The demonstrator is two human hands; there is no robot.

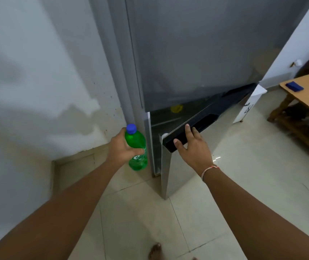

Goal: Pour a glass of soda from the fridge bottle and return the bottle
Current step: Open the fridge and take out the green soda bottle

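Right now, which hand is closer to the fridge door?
Right. The right hand rests on the top edge of the open lower fridge door. The left hand is off to its left, gripping the green bottle.

Pretty soft, even indoor light, nothing harsh. Small glare spot on the floor tiles [216, 158] by the fridge door [185, 132]. Wide-angle lens bends the edges hard, and the wall [28, 81] on the left looks smeared with blur.
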